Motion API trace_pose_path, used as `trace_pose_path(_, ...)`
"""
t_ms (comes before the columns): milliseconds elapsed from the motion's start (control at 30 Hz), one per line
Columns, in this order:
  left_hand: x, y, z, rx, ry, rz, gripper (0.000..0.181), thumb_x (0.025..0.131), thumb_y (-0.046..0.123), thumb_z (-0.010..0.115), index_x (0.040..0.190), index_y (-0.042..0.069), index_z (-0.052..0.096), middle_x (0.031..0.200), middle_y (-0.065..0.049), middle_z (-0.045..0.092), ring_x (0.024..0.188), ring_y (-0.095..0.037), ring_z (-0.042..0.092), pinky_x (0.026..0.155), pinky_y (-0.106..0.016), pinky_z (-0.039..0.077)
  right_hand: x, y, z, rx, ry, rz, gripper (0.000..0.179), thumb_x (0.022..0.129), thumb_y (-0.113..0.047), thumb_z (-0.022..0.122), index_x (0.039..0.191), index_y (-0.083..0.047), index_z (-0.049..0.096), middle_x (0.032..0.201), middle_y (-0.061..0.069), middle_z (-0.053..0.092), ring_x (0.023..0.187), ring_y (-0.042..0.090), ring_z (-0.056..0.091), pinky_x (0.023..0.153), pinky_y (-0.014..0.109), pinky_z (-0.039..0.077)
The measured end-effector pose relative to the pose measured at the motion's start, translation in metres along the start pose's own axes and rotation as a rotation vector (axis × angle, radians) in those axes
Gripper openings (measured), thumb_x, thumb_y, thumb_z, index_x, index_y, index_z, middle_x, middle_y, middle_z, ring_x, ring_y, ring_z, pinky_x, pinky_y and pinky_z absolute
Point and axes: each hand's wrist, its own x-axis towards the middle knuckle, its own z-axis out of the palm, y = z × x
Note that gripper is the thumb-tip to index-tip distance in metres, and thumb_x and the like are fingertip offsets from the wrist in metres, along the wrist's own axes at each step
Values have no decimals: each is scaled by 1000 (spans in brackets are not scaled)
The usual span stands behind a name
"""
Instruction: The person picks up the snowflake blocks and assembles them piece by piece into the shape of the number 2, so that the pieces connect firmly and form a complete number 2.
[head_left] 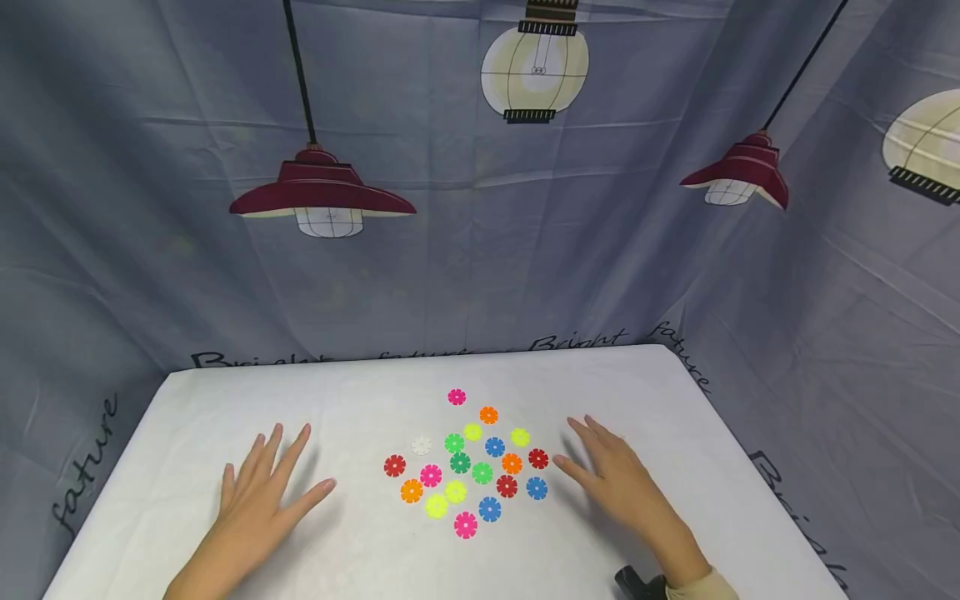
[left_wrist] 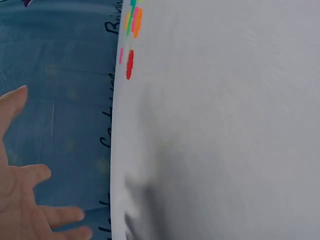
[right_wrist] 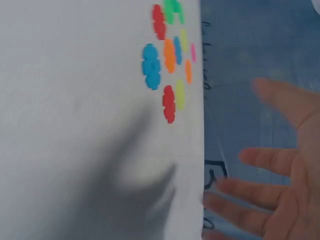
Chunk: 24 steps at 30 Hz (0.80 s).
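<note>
Several flat, notched interlocking discs in bright colours lie loosely spread over the middle of the white table. A red disc (head_left: pixel 394 466) is the one closest to my left hand (head_left: pixel 258 504), which hovers to the left with its fingers spread and holds nothing. On the other side, my right hand (head_left: pixel 621 483) is held over the table, fingers extended and nothing in them. Its thumb tip is near another red disc (head_left: pixel 538 459) and a blue disc (head_left: pixel 536 488). A pink disc (head_left: pixel 457 397) lies farthest back, and a white disc (head_left: pixel 422 447) barely stands out from the cloth.
The white table (head_left: pixel 360 567) ends at a back edge against a grey-blue curtain (head_left: pixel 450 275) printed with lamps and lettering. The curtain also runs along the right side. A black strap or device (head_left: pixel 637 583) sits at my right wrist, beside a beige sleeve (head_left: pixel 703 587).
</note>
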Motion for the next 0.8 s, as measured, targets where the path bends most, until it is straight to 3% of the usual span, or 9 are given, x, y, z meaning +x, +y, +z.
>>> trace_pose_path(67, 4, 3, 1, -77, -37, -16, 88, 96, 68, 57, 166, 31, 18, 170, -22, 21, 156, -48, 17, 116, -79, 12, 4, 1, 1, 98, -29, 8, 69, 96, -55, 67, 151, -16, 52, 148, 18, 59, 135, 42, 57, 110, 65, 45)
trace_pose_path(133, 11, 6, 4, -130, -45, -13, 85, 95, 64, 63, 163, 24, 31, 161, -18, 40, 146, -43, 39, 113, -71, 33, 9, 2, 3, 197, -55, 6, 60, 94, -43, 74, 143, -12, 59, 129, 14, 70, 117, 32, 69, 98, 52, 56)
trace_pose_path(200, 19, 10, 7, -188, -55, -11, 77, 93, 57, 71, 155, 18, 46, 145, -11, 58, 130, -31, 58, 103, -58, 49, 15, 2, 6, 274, -72, -14, 48, 91, -30, 79, 132, -7, 65, 109, 7, 74, 97, 21, 71, 84, 39, 61)
trace_pose_path(267, 29, 13, 11, -236, -64, 2, 65, 90, 46, 79, 142, 12, 59, 124, -5, 69, 108, -20, 67, 90, -41, 57, 22, 0, 11, 331, -88, -21, 38, 89, -20, 82, 121, -5, 69, 96, 3, 71, 84, 15, 68, 71, 28, 59)
trace_pose_path(367, 47, 20, 19, -304, -103, 0, 50, 86, 31, 85, 127, 8, 68, 101, 0, 73, 85, -12, 65, 72, -26, 53, 31, -3, 19, 356, -118, 10, 29, 86, -14, 84, 111, -7, 72, 86, -1, 65, 78, 12, 60, 63, 21, 53)
trace_pose_path(433, 57, 25, 26, -332, -127, -13, 44, 84, 25, 86, 120, 6, 70, 93, 1, 72, 78, -12, 62, 68, -24, 49, 37, -6, 24, 355, -137, 51, 26, 84, -13, 85, 107, -9, 72, 85, -1, 61, 75, 13, 57, 61, 21, 52)
trace_pose_path(667, 80, 42, 51, -350, -148, -68, 39, 74, 17, 92, 105, 5, 73, 78, -1, 65, 71, -16, 53, 66, -29, 43, 55, -17, 31, 400, -226, 127, 25, 81, -13, 88, 96, -7, 69, 79, 5, 58, 65, 17, 57, 59, 28, 54)
trace_pose_path(800, 84, 47, 58, -341, -138, -61, 35, 72, 16, 94, 99, 8, 72, 78, -1, 61, 71, -16, 51, 66, -29, 42, 58, -17, 31, 376, -204, 178, 22, 79, -12, 89, 89, -9, 69, 76, 4, 58, 61, 17, 56, 58, 25, 51)
